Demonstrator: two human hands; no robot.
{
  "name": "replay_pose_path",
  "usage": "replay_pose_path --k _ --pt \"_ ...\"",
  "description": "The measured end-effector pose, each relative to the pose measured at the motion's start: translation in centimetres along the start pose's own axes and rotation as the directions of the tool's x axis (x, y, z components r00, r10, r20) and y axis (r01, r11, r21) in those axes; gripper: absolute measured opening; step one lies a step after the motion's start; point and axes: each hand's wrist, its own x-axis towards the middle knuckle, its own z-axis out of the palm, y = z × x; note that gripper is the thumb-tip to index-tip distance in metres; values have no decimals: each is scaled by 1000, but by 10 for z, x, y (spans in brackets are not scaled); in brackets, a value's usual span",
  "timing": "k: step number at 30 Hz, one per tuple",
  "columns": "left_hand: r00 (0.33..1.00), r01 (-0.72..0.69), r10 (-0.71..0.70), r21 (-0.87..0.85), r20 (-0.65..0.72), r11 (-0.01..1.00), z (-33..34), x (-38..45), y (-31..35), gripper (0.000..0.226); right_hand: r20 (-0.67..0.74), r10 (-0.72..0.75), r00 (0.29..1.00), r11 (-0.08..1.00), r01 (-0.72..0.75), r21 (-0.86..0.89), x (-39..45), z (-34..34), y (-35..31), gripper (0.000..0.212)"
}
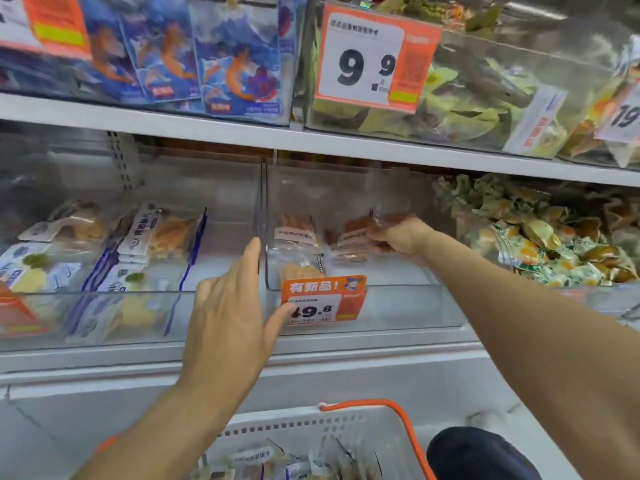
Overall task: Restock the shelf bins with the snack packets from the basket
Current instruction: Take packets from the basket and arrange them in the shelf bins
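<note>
I am in the middle of putting one snack packet into the shelf. My right hand (398,239) is inside the middle clear bin (363,320), and its fingers are curled around a reddish-brown snack packet (355,233), which it holds near the back of the bin, beside another packet (298,233) of the same kind that already stands there. My left hand (232,306) is open, the fingers straight, and it holds nothing; its fingertips come near the wall between the middle bin and the left bin (104,317), and the thumb is just at the orange price tag (323,299). I cannot tell if this hand really touches the bin.

So the step, as I judge it, is the placing. Next I must set the packet down so that it leans tidy against its neighbour, then let it go and draw my arm out without to knock the row.

The basket (311,427) with the orange handle (388,408) waits below me, and more packets (263,462) lie in it, so much work remains.
</note>
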Motion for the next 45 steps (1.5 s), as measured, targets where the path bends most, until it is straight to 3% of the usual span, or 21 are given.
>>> replay_pose_path --k 2,5,7,13,20,28,32,35,39,43,45 --pt "1000 2 -2 -12 -21 1000 2 1 -2 93 35 -7 999 980 14 -199 11 3 6 38" --pt "999 18 -18 -14 -32 1000 6 2 -3 93 42 -48 998 823 63 -565 13 8 7 58" --pt "999 19 -20 -29 -40 999 8 3 -3 94 27 -75 997 763 75 -643 11 11 7 64" --pt "998 20 -23 -47 -57 999 9 2 -3 94 163 -88 983 755 172 -632 3 16 11 44" --pt "996 3 -7 -49 -94 999 10 2 -1 92 190 3 982 669 139 -730 5 18 14 51" --pt "994 -41 37 -35 -104 999 13 2 -6 93 149 10 989 725 96 -682 7 20 13 58" --pt "993 -62 58 -31 -107 998 14 1 -9 93 70 -27 997 734 68 -675 5 14 9 84" --pt "992 -91 87 -41 -93 995 12 2 -11 92 6 -173 985 715 130 -687 -9 -1 3 68" --pt "993 -97 88 -114 -84 989 10 -4 -12 81 -135 -470 872 651 240 -720 -59 -19 -10 46" --pt "946 -179 97 -251 -308 951 -4 -25 3 44 -253 -727 638 656 535 -533 -143 -17 -10 10" --pt "946 -239 146 -317 -291 918 -5 -39 10 31 -226 -770 596 624 631 -462 -181 -4 8 2"
